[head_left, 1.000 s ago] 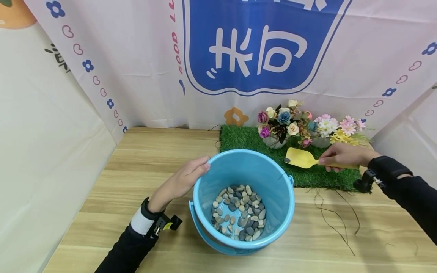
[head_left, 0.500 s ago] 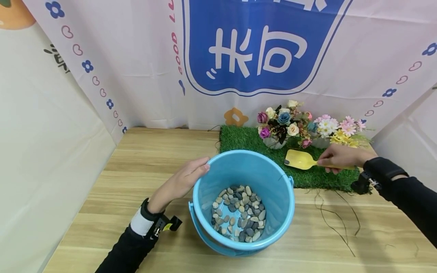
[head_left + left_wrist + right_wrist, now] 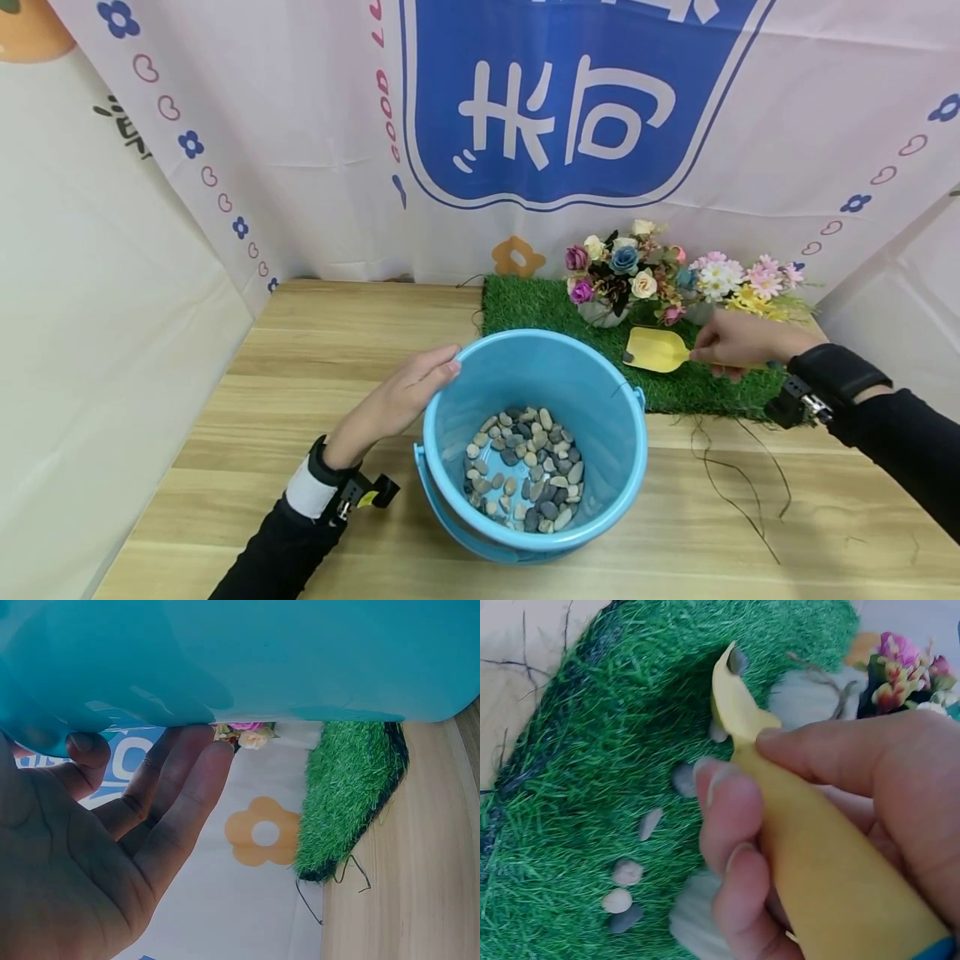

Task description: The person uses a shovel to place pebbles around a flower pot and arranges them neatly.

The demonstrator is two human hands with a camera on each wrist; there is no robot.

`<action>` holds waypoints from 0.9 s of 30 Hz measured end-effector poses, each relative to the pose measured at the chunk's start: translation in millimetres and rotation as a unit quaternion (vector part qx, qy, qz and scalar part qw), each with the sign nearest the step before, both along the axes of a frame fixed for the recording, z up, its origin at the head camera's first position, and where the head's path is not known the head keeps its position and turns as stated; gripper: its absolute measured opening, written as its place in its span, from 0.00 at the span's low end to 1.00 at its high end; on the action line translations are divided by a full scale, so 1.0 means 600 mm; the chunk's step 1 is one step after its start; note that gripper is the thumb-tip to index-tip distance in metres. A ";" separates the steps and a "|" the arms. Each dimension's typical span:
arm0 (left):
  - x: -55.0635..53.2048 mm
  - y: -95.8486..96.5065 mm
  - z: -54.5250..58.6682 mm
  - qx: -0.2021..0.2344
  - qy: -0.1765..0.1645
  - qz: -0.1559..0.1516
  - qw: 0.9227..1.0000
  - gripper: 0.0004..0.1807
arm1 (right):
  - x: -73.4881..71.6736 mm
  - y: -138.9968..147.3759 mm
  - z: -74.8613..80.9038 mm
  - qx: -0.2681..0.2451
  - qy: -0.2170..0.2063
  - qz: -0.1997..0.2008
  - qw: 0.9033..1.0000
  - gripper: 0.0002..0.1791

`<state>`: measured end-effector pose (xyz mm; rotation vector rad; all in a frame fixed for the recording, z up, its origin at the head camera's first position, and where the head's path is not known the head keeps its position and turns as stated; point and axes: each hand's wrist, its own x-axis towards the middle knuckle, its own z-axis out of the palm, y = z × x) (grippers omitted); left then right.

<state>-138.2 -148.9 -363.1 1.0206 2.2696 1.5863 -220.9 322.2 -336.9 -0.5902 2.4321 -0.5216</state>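
Note:
My left hand (image 3: 397,396) holds the left rim of a light blue bucket (image 3: 628,467), thumb at the rim and fingers against the outer wall in the left wrist view. Grey and tan pebbles (image 3: 555,454) cover much of the bucket's bottom. In my right hand (image 3: 738,342), I grip the handle of a yellow scoop (image 3: 656,349), its blade low over the artificial grass mat (image 3: 525,304). A dark pebble (image 3: 737,662) shows at the blade's front edge. Several loose pebbles (image 3: 627,871) lie on the grass below the hand in the right wrist view.
Behind the scoop, two pots of artificial flowers (image 3: 624,260) stand on the mat. Dark loose threads (image 3: 738,479) lie on the wooden table (image 3: 360,333) right of the bucket. A printed cloth (image 3: 330,167) hangs behind the table.
My right hand has shifted slightly left, and the scoop's handle has turned a little. The left hand and the bucket have stayed in place.

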 end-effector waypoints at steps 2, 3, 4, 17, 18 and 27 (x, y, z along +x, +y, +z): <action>0.001 0.000 0.000 0.001 -0.001 0.000 1.000 0.18 | 0.003 -0.005 0.006 0.007 0.006 -0.003 1.000 0.08; 0.001 0.000 0.000 0.002 -0.001 -0.001 1.000 0.18 | 0.004 -0.007 0.009 0.011 0.009 -0.004 1.000 0.08; 0.001 0.000 0.000 0.002 -0.001 -0.001 1.000 0.18 | 0.006 -0.009 0.012 0.014 0.012 -0.005 1.000 0.08; 0.000 0.000 0.000 0.002 0.000 -0.004 1.000 0.17 | 0.023 -0.029 0.046 0.055 0.057 0.007 0.997 0.09; 0.001 0.001 0.002 0.001 0.001 -0.003 1.000 0.16 | 0.024 -0.027 0.050 0.055 0.059 0.007 0.997 0.08; 0.024 0.011 0.053 -0.002 -0.005 -0.008 1.000 0.16 | 0.032 -0.015 0.080 0.041 0.075 0.009 0.996 0.08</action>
